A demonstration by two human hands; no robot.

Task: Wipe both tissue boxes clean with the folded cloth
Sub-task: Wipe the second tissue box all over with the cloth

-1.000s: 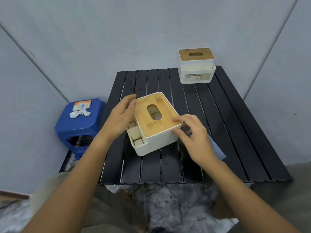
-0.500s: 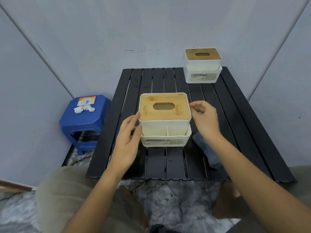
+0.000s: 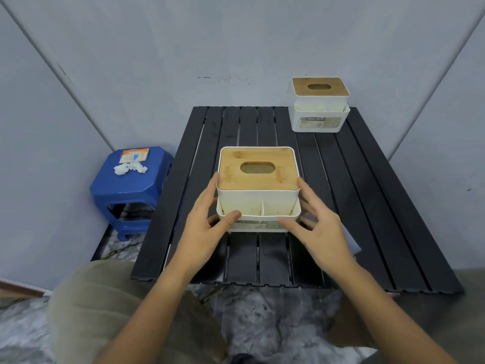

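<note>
Tissue box number one — smooth white plastic, rounded corners, flat bamboo lid with an oval slot — sits at the middle of the black slatted table, its divided front tray facing six o'clock. The left hand cups its nine o'clock side, thumb on the tray rim; the right hand flanks the three o'clock side, fingers spread, thumb on the front. A pale blue cloth edge peeks out beneath the right hand. The second tissue box, identical, stands at one o'clock. A glossy blue plastic stool sits at nine o'clock — crumpled white paper on top.
</note>
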